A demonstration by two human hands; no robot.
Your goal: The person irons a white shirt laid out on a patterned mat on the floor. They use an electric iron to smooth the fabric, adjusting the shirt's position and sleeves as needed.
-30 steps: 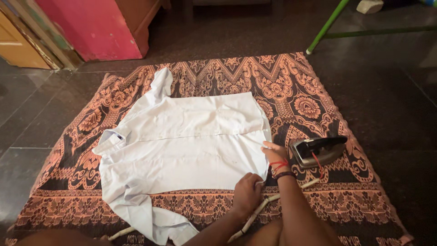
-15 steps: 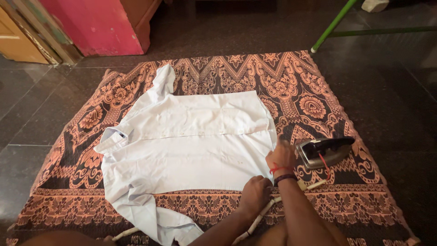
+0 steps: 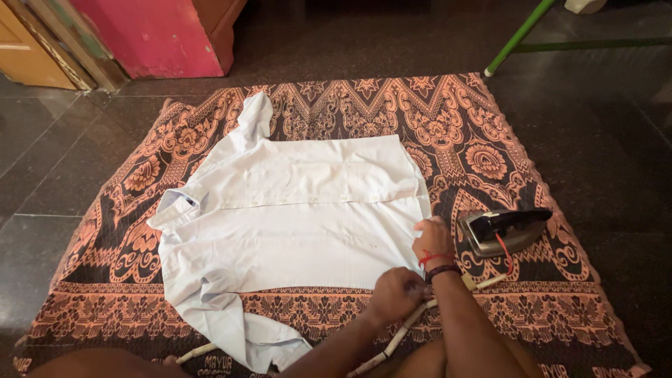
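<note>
Head camera, looking down at a floor. A pale blue shirt (image 3: pixel 294 224) lies spread flat, front up, on an orange and black patterned blanket (image 3: pixel 490 154) that covers dark floor tiles (image 3: pixel 595 105). The collar points left, one sleeve stretches toward the far edge of the blanket, and the other sleeve trails toward the near edge.

Both of the person's hands meet at the shirt's hem, on its right side. The right hand (image 3: pixel 432 241) rests on the hem's near right corner, fingers curled down onto the cloth; whether it pinches the fabric or only presses it cannot be told. A red thread and a dark band circle its wrist. The left hand (image 3: pixel 395 294) sits just nearer the camera, at the shirt's lower edge, its fingers bent and drawn together on or over the cloth; its hold cannot be told either.

Just beside the right hand, to its right, a black and silver clothes iron (image 3: pixel 505 231) sits tilted on the blanket, apart from the shirt. Its white cord (image 3: pixel 402 329) runs under the forearms toward the near edge.

Both forearms reach in from the bottom of the picture, crossing close together. At the far left stand a pink cabinet (image 3: pixel 161 35) and wooden furniture (image 3: pixel 28 52); a green pole (image 3: pixel 521 35) slants at the far right.
</note>
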